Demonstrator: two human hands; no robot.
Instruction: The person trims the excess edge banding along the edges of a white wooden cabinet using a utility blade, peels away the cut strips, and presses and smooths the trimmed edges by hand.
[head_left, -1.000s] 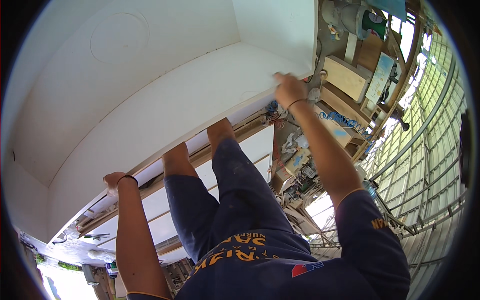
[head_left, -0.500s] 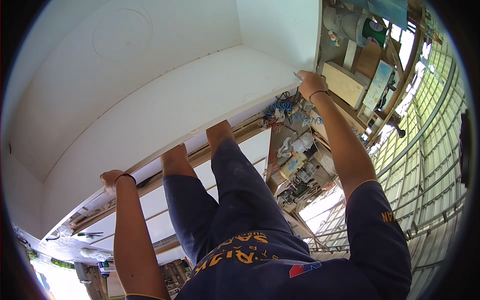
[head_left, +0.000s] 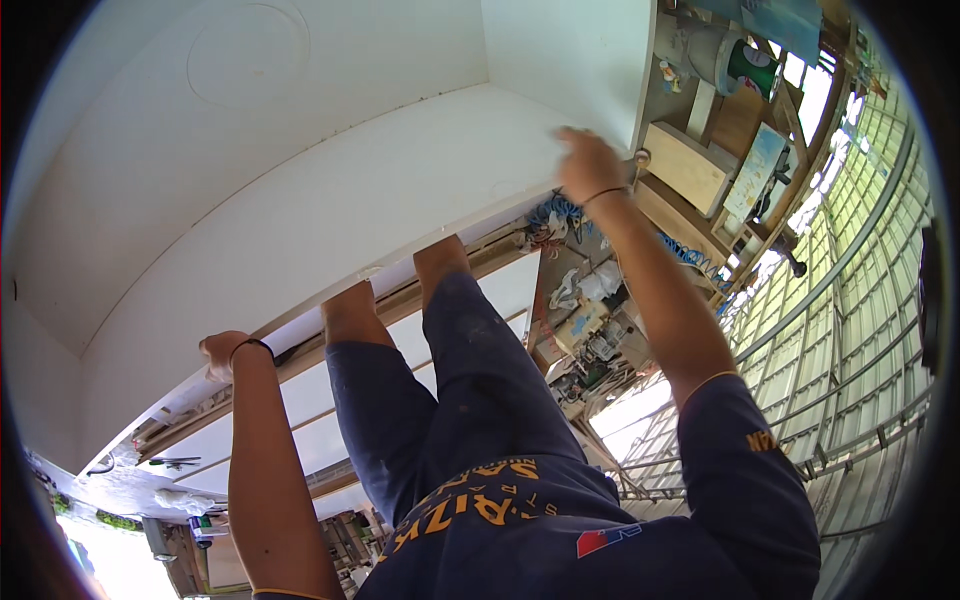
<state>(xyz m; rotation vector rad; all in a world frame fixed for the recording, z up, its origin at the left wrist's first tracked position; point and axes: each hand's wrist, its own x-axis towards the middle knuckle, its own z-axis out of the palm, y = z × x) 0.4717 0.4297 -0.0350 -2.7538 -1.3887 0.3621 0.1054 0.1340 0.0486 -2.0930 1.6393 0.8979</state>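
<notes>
Right across the upper left, from about nine o'clock to one o'clock, you have a large white box (head_left: 330, 190), its near edge slanting up to the right in front of you. A faint ring mark (head_left: 248, 55) shows on its inner face between ten and eleven o'clock. Out at eight o'clock, just below the near edge, lies a small dark tool (head_left: 175, 462), too small to tell its kind. Between eight and nine o'clock your left hand (head_left: 224, 357) is closed around that edge, with a dark band (head_left: 252, 347) at the wrist. Your legs (head_left: 440, 262) pass behind the edge near the centre, above dark shorts (head_left: 490, 400), and white boards (head_left: 508, 290) lie beside and behind them. Toward one o'clock your right hand (head_left: 590, 170) is over the box near its right end, motion-blurred; one finger appears to point up and left, but you cannot tell whether it holds anything or touches the surface. Just below that hand sits a tangle of blue hose (head_left: 558, 212). At two o'clock lies a pale wooden panel (head_left: 688, 165), with a green and white tub (head_left: 752, 68) farther out between one and two. At three o'clock rises a ribbed metal wall (head_left: 840, 320).
</notes>
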